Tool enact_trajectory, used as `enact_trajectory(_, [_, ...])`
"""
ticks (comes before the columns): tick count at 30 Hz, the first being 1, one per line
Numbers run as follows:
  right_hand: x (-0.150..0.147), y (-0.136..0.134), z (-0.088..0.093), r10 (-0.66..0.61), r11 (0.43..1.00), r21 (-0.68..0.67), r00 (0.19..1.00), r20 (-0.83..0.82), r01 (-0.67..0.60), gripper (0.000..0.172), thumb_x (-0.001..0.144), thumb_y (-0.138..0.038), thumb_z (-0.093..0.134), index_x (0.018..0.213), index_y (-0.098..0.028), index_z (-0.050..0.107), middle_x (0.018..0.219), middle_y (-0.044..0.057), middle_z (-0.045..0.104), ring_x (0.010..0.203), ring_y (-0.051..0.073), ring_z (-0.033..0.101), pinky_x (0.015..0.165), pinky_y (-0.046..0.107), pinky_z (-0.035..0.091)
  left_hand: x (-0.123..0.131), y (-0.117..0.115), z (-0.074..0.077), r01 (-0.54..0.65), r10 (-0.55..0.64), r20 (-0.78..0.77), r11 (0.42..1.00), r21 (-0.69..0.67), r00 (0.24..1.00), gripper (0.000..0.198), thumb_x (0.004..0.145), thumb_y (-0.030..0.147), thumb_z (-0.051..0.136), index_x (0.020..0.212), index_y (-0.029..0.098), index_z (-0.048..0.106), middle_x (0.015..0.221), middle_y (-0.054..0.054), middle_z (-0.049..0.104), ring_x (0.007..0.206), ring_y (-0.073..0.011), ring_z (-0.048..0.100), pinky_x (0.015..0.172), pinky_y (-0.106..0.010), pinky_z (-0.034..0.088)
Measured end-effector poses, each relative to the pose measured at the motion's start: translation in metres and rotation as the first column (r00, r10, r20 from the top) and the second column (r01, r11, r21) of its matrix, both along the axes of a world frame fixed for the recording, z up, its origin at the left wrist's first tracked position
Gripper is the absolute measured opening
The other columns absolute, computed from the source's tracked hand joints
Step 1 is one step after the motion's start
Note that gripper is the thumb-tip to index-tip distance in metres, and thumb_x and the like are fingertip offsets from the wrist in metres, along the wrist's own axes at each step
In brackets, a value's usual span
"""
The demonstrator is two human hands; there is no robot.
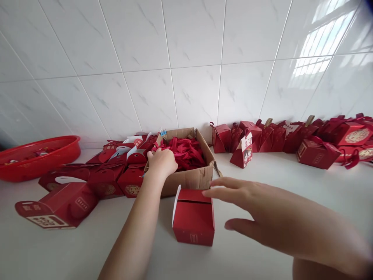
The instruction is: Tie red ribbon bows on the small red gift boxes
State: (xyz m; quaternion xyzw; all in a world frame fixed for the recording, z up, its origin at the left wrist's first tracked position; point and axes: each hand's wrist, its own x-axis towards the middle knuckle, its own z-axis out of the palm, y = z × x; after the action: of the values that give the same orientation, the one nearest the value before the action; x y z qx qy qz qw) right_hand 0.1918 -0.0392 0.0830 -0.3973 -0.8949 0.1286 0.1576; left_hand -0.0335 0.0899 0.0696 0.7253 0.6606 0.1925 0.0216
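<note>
My left hand (163,164) reaches over the left side of an open cardboard box (186,179), its fingers curled closed. The fingertips are hidden, so what they hold cannot be made out. Dark red ribbons (186,153) lie in a loose heap inside, beside that hand. In front of the cardboard box stands a red gift box (194,221) with a white-backed flap raised on its left side. My right hand (247,204) is open with fingers stretched out, its fingertips over the upper right edge of the gift box; whether they touch it I cannot tell.
Several red gift boxes (106,179) crowd the left, one lying nearer (70,202). A red plastic basin (67,149) sits at far left. Ribboned red boxes (317,153) line the tiled wall (198,89) at right, with a small triangular box (243,153) before them on the white countertop (256,167).
</note>
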Motion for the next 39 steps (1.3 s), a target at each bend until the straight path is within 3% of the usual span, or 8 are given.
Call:
enact_trajectory(3, [-0.007, 0.008, 0.0, 0.02, 0.997, -0.073, 1.0, -0.021, -0.021, 0.057, 0.079, -0.014, 0.057, 0.13, -0.039, 0.051, 0.134, -0.002, 0.055, 0.104, 0.021, 0.063, 0.086, 0.032, 0.051, -0.005, 0.002, -0.001, -0.019, 0.017, -0.04, 0.998, -0.052, 0.999, 0.016, 0.059, 0.015, 0.06, 0.045, 0.02, 0.057, 0.072, -0.014, 0.07, 0.108, -0.0423, 0.055, 0.095, -0.06, 0.032])
enact_trajectory(8, [-0.01, 0.007, -0.002, 0.026, 0.989, -0.145, 1.0, -0.009, -0.027, 0.055, 0.078, -0.017, 0.06, 0.128, -0.038, 0.053, 0.122, 0.001, 0.062, 0.096, 0.022, 0.065, 0.08, 0.032, 0.05, -0.008, -0.001, 0.0, 0.007, -0.008, -0.014, 0.995, -0.1, 1.0, 0.023, 0.066, 0.025, 0.06, 0.044, 0.021, 0.055, 0.056, -0.012, 0.065, 0.081, -0.0385, 0.065, 0.079, -0.052, 0.045])
enact_trajectory(13, [-0.012, 0.014, 0.007, -0.04, 0.996, -0.084, 0.983, -0.178, 0.026, 0.019, 0.086, -0.028, 0.054, 0.098, -0.028, 0.069, 0.09, 0.002, 0.069, 0.08, 0.019, 0.063, 0.067, 0.028, 0.047, -0.008, -0.021, 0.02, 0.111, -0.118, 0.147, 0.992, 0.051, 0.982, 0.027, 0.083, 0.035, 0.048, 0.079, 0.022, 0.072, 0.087, -0.007, 0.074, 0.086, -0.0271, 0.067, 0.081, -0.039, 0.049])
enact_trajectory(16, [-0.02, 0.027, 0.01, -0.111, 0.987, -0.153, 0.911, -0.397, 0.053, 0.032, 0.092, -0.043, 0.046, 0.083, -0.022, 0.068, 0.075, 0.002, 0.065, 0.066, 0.015, 0.057, 0.055, 0.025, 0.04, -0.003, -0.042, 0.036, 0.247, -0.312, 0.402, 0.947, 0.206, 0.861, 0.03, 0.086, 0.039, 0.05, 0.096, 0.021, 0.071, 0.1, -0.003, 0.073, 0.094, -0.0224, 0.066, 0.083, -0.032, 0.051])
enact_trajectory(22, [-0.046, 0.054, -0.009, -0.346, 0.835, -0.519, 0.561, -0.752, -0.182, 0.048, 0.089, -0.059, 0.042, 0.082, -0.018, 0.066, 0.081, 0.003, 0.065, 0.078, 0.015, 0.058, 0.067, 0.026, 0.044, 0.01, -0.083, 0.047, 0.43, -0.47, 0.456, 0.882, 0.195, 0.756, 0.018, 0.083, 0.031, 0.057, 0.092, 0.025, 0.071, 0.088, 0.001, 0.072, 0.078, -0.0177, 0.066, 0.069, -0.027, 0.055])
enact_trajectory(27, [-0.049, 0.061, -0.011, -0.45, 0.695, -0.451, 0.15, -0.88, -0.561, 0.028, 0.09, -0.047, 0.049, 0.093, -0.024, 0.065, 0.092, 0.0, 0.066, 0.082, 0.012, 0.06, 0.072, 0.024, 0.046, 0.009, -0.097, 0.042, 0.488, -0.517, 0.362, 0.855, 0.175, 0.775, 0.011, 0.083, 0.028, 0.058, 0.088, 0.029, 0.067, 0.072, 0.004, 0.066, 0.063, -0.0132, 0.062, 0.062, -0.024, 0.053])
enact_trajectory(31, [-0.034, 0.066, -0.006, -0.53, 0.722, -0.418, -0.053, -0.846, -0.552, 0.012, 0.086, -0.034, 0.058, 0.084, -0.024, 0.065, 0.08, -0.005, 0.066, 0.066, 0.008, 0.058, 0.064, 0.021, 0.046, 0.001, -0.089, 0.039, 0.426, -0.487, 0.344, 0.872, 0.241, 0.803, 0.019, 0.082, 0.027, 0.058, 0.1, 0.029, 0.063, 0.084, 0.002, 0.067, 0.072, -0.0154, 0.062, 0.065, -0.025, 0.053])
enact_trajectory(39, [-0.003, 0.078, -0.003, -0.434, 0.872, -0.325, -0.275, -0.858, -0.365, 0.007, 0.085, -0.027, 0.06, 0.087, -0.022, 0.065, 0.076, -0.004, 0.065, 0.062, 0.007, 0.059, 0.056, 0.019, 0.048, -0.012, -0.066, 0.041, 0.222, -0.347, 0.406, 0.92, 0.324, 0.846, 0.012, 0.077, 0.026, 0.062, 0.088, 0.023, 0.065, 0.081, 0.0, 0.069, 0.073, -0.0158, 0.064, 0.066, -0.026, 0.054])
